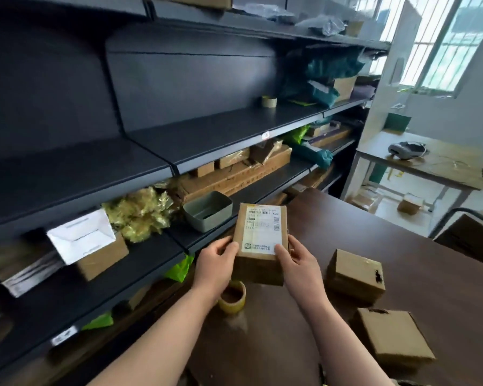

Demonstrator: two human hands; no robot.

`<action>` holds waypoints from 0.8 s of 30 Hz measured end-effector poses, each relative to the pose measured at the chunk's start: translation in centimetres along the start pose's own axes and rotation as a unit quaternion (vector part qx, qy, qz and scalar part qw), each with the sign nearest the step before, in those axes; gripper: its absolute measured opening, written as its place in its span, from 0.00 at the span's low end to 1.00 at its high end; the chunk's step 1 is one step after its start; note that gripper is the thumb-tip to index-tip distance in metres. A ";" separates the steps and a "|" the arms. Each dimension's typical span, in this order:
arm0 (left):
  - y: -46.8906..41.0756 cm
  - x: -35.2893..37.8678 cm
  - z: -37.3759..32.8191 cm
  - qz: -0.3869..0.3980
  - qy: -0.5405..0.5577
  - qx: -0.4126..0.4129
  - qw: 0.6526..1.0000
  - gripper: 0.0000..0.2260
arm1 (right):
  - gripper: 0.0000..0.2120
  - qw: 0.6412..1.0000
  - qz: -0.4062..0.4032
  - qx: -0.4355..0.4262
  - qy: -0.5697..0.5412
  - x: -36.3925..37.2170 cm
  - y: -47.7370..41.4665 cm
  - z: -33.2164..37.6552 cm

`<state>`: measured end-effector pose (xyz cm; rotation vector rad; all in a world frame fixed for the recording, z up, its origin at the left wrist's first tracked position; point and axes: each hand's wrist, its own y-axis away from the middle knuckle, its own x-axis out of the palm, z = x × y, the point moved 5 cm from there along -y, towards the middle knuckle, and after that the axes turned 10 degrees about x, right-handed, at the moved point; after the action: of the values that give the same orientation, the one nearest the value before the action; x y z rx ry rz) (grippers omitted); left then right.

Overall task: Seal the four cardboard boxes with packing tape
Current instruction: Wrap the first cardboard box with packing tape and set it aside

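Fingers [229,246] of both hands gripping labelled box [258,243]

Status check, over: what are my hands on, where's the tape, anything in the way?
Left hand and right hand grip the labelled box, lifted. Tape roll on table, under left wrist. Two boxes right, clear.

A labelled box [258,243] sits at frame centre above the desk [304,316]. A tape roll [232,298] lies just below it. Two boxes [356,275] [393,337] rest lower right.
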<state>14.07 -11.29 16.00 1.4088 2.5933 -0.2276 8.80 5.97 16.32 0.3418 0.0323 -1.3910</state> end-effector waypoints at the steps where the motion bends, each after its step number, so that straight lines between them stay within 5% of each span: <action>1: 0.5 -1.4 -0.6 -0.028 0.015 0.006 0.999 0.15 | 0.24 1.000 0.015 -0.014 0.003 0.7 0.6 1.1; 18: 14.0 -30.3 -4.5 -0.327 0.054 0.067 0.941 0.13 | 0.12 0.944 0.278 -0.177 0.023 23.2 16.9 13.9; 24: 22.5 -42.7 -3.7 -0.424 0.038 0.058 0.903 0.13 | 0.18 0.903 0.375 -0.207 0.035 34.3 27.4 15.5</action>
<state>55.44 -33.07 28.34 0.2107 3.1249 -0.4444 38.91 -27.06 29.41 0.0265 0.2295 -0.5778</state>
